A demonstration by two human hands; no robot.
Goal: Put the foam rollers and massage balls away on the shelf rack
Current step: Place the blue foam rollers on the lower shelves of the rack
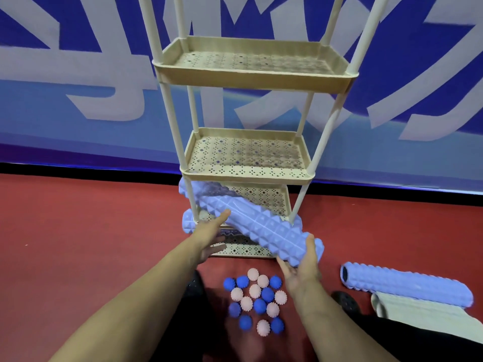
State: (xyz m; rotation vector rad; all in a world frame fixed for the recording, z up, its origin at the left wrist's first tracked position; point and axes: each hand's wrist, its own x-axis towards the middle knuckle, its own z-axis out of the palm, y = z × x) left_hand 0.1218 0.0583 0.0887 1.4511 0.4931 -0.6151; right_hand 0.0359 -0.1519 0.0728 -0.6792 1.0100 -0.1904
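Observation:
A beige shelf rack (249, 79) with several perforated tiers stands against the wall. A lavender spiked foam roller (261, 220) lies slanted across the rack's lower part, its far end poking out left under the middle tier. My right hand (300, 267) grips its near end from below. My left hand (209, 236) rests flat against its underside with straight fingers. Another roller (189, 222) lies on the lowest tier behind it, mostly hidden. A third roller (407, 283) lies on the floor at right. Several blue and pink spiked massage balls (257, 300) cluster on the floor between my arms.
The floor is red mat (78, 231). A blue and white banner wall (78, 74) runs behind the rack. A folded beige cloth (423, 317) lies under the right-hand roller. Dark trouser legs and a black perforated shoe (346, 301) sit near the balls.

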